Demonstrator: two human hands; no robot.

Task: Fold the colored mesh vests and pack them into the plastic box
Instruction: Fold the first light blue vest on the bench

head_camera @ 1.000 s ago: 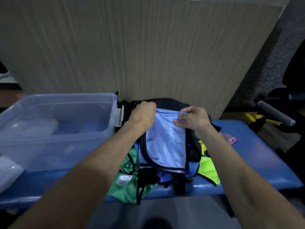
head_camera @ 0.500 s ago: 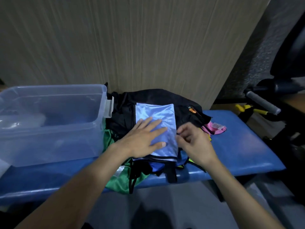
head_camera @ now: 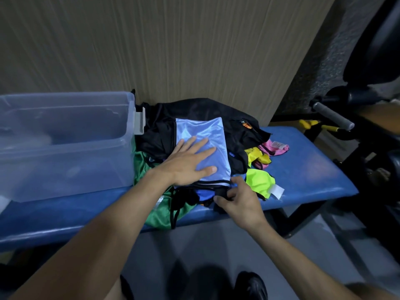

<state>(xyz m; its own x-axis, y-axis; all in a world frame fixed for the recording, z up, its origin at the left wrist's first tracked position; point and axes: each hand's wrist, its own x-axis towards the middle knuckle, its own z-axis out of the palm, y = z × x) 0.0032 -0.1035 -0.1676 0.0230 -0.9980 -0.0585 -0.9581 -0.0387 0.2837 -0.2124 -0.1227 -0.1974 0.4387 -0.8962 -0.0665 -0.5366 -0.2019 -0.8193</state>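
A light blue mesh vest (head_camera: 201, 135), folded into a narrow panel with black trim, lies on top of a heap of vests on the blue bench (head_camera: 303, 169). My left hand (head_camera: 188, 161) presses flat on it with straight fingers. My right hand (head_camera: 238, 198) pinches the black-trimmed lower end of the vest at the bench's front edge. Under and around it lie black (head_camera: 194, 109), green (head_camera: 155, 211), neon yellow (head_camera: 259, 180) and pink (head_camera: 275, 148) vests. The clear plastic box (head_camera: 65, 148) stands to the left, its right wall touching the heap.
A wood-grain panel (head_camera: 173, 50) rises right behind the bench. Dark gym equipment with a grey handle (head_camera: 333, 115) stands at the right. Grey floor and my black shoe (head_camera: 251, 286) lie below the bench's front edge.
The light blue vest was held up by its top edge, then laid down on the heap. My left hand now presses it flat, and my right hand moved down to its lower end.
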